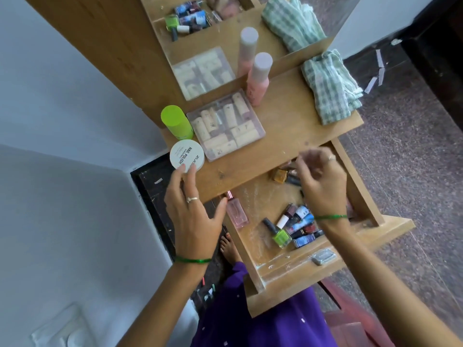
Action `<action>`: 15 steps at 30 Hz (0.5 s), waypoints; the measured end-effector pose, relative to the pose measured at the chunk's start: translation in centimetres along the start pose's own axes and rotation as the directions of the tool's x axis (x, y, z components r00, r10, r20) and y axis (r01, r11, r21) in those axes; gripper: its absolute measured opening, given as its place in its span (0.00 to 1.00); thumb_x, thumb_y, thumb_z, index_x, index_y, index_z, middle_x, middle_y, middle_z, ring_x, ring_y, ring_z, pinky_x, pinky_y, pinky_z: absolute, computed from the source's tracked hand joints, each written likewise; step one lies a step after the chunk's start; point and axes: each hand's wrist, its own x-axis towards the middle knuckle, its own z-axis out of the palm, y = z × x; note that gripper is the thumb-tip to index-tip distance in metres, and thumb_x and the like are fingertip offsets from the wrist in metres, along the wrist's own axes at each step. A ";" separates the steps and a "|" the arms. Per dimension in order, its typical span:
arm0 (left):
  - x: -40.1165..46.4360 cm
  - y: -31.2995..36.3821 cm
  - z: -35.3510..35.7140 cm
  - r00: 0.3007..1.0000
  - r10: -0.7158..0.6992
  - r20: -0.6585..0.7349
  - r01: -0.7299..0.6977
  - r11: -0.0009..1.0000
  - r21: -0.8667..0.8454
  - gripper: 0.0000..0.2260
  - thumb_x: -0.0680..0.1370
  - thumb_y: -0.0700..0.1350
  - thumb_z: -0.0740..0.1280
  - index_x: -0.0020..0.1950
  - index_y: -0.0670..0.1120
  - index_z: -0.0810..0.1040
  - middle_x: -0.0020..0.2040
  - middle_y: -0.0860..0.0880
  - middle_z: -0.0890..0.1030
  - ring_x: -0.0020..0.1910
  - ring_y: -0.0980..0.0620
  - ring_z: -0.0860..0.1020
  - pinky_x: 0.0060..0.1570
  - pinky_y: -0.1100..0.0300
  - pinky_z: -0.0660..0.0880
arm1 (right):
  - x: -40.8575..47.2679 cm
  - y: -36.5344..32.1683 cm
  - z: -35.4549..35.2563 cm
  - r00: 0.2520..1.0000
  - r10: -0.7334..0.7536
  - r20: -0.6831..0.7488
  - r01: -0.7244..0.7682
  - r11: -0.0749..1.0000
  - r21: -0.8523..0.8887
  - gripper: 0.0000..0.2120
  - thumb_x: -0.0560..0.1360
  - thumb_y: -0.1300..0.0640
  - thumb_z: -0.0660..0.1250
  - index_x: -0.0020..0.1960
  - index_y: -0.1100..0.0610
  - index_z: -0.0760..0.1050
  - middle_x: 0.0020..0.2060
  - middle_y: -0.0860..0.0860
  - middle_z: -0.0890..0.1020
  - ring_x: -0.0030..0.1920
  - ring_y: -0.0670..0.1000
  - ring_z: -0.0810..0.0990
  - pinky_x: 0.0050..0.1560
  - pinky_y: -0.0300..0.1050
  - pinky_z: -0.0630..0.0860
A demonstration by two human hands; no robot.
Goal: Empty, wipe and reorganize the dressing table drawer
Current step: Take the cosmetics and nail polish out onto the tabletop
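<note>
The wooden drawer (288, 269) is pulled out under the dressing table top (288, 126). Inside lie a heap of nail polish bottles (298, 225), a green polish bottle (280, 236), a pink perfume bottle (236, 212) and a few small bottles (285, 175) at the back. My left hand (193, 214) has its fingertips on a round white nail polish remover tub (186, 156) at the table top's left edge. Blurred and holding nothing I can see, my right hand (323, 181) hovers over the back of the drawer with fingers curled apart.
On the table top stand a lime green container (175, 121), a clear box of small tubes (225, 125), a pink bottle (258, 78) and a checked cloth (330, 88). A mirror behind reflects them. A small grey case (323, 256) rests on the drawer front. My foot is below.
</note>
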 end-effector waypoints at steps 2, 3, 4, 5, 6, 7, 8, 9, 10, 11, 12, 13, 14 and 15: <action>-1.4 0.3 0.2 0.995 0.095 0.043 -0.096 0.995 0.027 0.34 0.68 0.47 0.74 0.70 0.41 0.63 0.67 0.41 0.64 0.67 0.44 0.65 0.69 0.54 0.59 | -2.9 2.2 0.2 0.993 0.094 0.067 -0.091 0.995 -0.052 0.04 0.75 0.66 0.65 0.47 0.58 0.75 0.37 0.49 0.78 0.37 0.45 0.77 0.38 0.36 0.74; -2.1 0.3 0.3 0.989 0.130 0.074 -0.133 0.991 0.033 0.34 0.68 0.47 0.74 0.70 0.43 0.63 0.66 0.42 0.64 0.66 0.44 0.65 0.68 0.54 0.59 | -4.0 3.3 0.8 0.978 0.167 0.125 -0.157 0.984 -0.089 0.04 0.74 0.65 0.66 0.47 0.58 0.76 0.37 0.48 0.78 0.38 0.47 0.78 0.39 0.38 0.74; -2.7 0.2 0.4 0.982 0.156 0.104 -0.160 0.986 0.035 0.33 0.69 0.47 0.73 0.69 0.44 0.63 0.65 0.43 0.64 0.65 0.44 0.66 0.67 0.54 0.60 | -4.8 4.3 1.6 0.950 0.243 0.197 -0.217 0.965 -0.145 0.04 0.74 0.64 0.66 0.48 0.58 0.76 0.38 0.48 0.79 0.39 0.48 0.78 0.41 0.40 0.75; -3.1 0.1 0.4 0.976 0.175 0.133 -0.181 0.983 0.034 0.33 0.69 0.47 0.73 0.69 0.44 0.63 0.65 0.44 0.64 0.64 0.45 0.67 0.66 0.53 0.62 | -5.5 5.0 2.5 0.912 0.305 0.274 -0.253 0.944 -0.211 0.05 0.74 0.63 0.67 0.50 0.59 0.77 0.40 0.49 0.80 0.41 0.48 0.79 0.43 0.40 0.76; -3.5 -0.2 0.4 0.969 0.187 0.159 -0.195 0.980 0.035 0.32 0.69 0.46 0.74 0.69 0.45 0.63 0.64 0.44 0.65 0.63 0.45 0.68 0.65 0.52 0.64 | -6.0 5.5 3.6 0.872 0.352 0.340 -0.269 0.925 -0.269 0.08 0.74 0.62 0.67 0.53 0.60 0.77 0.44 0.51 0.81 0.43 0.48 0.79 0.47 0.40 0.76; -3.9 -0.4 0.4 0.964 0.192 0.182 -0.202 0.979 0.035 0.32 0.69 0.45 0.74 0.69 0.44 0.63 0.64 0.45 0.65 0.63 0.45 0.68 0.64 0.51 0.66 | -6.3 5.7 4.7 0.833 0.391 0.391 -0.286 0.910 -0.301 0.11 0.75 0.60 0.67 0.56 0.61 0.77 0.47 0.53 0.81 0.46 0.48 0.79 0.49 0.38 0.75; -4.2 -0.7 0.4 0.961 0.192 0.201 -0.202 0.979 0.031 0.32 0.69 0.44 0.74 0.69 0.44 0.64 0.63 0.45 0.65 0.62 0.46 0.68 0.63 0.49 0.69 | -6.4 5.8 5.8 0.797 0.423 0.432 -0.306 0.898 -0.316 0.13 0.75 0.59 0.67 0.59 0.61 0.76 0.50 0.54 0.82 0.48 0.48 0.79 0.50 0.38 0.74; -4.5 -1.0 0.2 0.958 0.188 0.218 -0.198 0.980 0.024 0.32 0.69 0.44 0.74 0.68 0.44 0.64 0.63 0.45 0.65 0.62 0.46 0.68 0.61 0.48 0.70 | -6.4 5.8 6.9 0.765 0.446 0.465 -0.317 0.889 -0.332 0.14 0.76 0.58 0.66 0.59 0.61 0.75 0.51 0.54 0.82 0.50 0.50 0.80 0.51 0.39 0.75; -4.7 -1.3 0.2 0.955 0.182 0.233 -0.192 0.981 0.021 0.32 0.69 0.43 0.75 0.68 0.44 0.64 0.63 0.45 0.66 0.62 0.46 0.68 0.60 0.47 0.72 | -6.4 5.8 8.0 0.745 0.461 0.482 -0.315 0.880 -0.355 0.13 0.76 0.56 0.65 0.58 0.61 0.75 0.51 0.55 0.82 0.51 0.52 0.81 0.52 0.42 0.76; -4.8 -1.6 0.1 0.953 0.176 0.247 -0.188 0.982 0.024 0.32 0.68 0.43 0.75 0.68 0.44 0.64 0.63 0.45 0.66 0.61 0.46 0.69 0.59 0.47 0.72 | -6.3 5.8 8.9 0.738 0.478 0.477 -0.316 0.869 -0.382 0.13 0.76 0.55 0.65 0.56 0.62 0.76 0.50 0.56 0.83 0.50 0.55 0.81 0.52 0.46 0.77; -5.0 -1.9 0.0 0.951 0.170 0.260 -0.185 0.982 0.032 0.32 0.68 0.43 0.75 0.68 0.44 0.65 0.63 0.45 0.66 0.61 0.45 0.69 0.59 0.48 0.72 | -6.2 5.7 9.7 0.741 0.494 0.455 -0.328 0.857 -0.397 0.13 0.76 0.53 0.64 0.54 0.62 0.76 0.48 0.58 0.83 0.49 0.57 0.81 0.52 0.50 0.78; -5.2 -2.1 -0.2 0.948 0.166 0.272 -0.183 0.982 0.039 0.31 0.68 0.43 0.75 0.68 0.44 0.65 0.63 0.45 0.66 0.61 0.45 0.69 0.59 0.48 0.71 | -6.1 5.6 10.3 0.744 0.512 0.428 -0.353 0.846 -0.398 0.15 0.77 0.51 0.63 0.53 0.62 0.76 0.48 0.59 0.83 0.48 0.58 0.81 0.51 0.53 0.78; -5.3 -2.3 -0.3 0.946 0.165 0.280 -0.184 0.982 0.042 0.31 0.68 0.43 0.75 0.68 0.44 0.65 0.63 0.45 0.66 0.61 0.45 0.69 0.59 0.49 0.71 | -6.0 5.7 10.8 0.744 0.528 0.409 -0.381 0.839 -0.389 0.15 0.77 0.49 0.63 0.53 0.62 0.76 0.48 0.59 0.82 0.48 0.58 0.81 0.51 0.54 0.78; -5.4 -2.4 -0.3 0.943 0.166 0.287 -0.185 0.982 0.038 0.31 0.69 0.43 0.74 0.68 0.44 0.66 0.63 0.44 0.66 0.62 0.45 0.69 0.59 0.48 0.71 | -5.9 5.6 11.0 0.742 0.540 0.398 -0.400 0.832 -0.384 0.16 0.77 0.49 0.63 0.53 0.61 0.75 0.48 0.57 0.82 0.47 0.56 0.81 0.50 0.53 0.78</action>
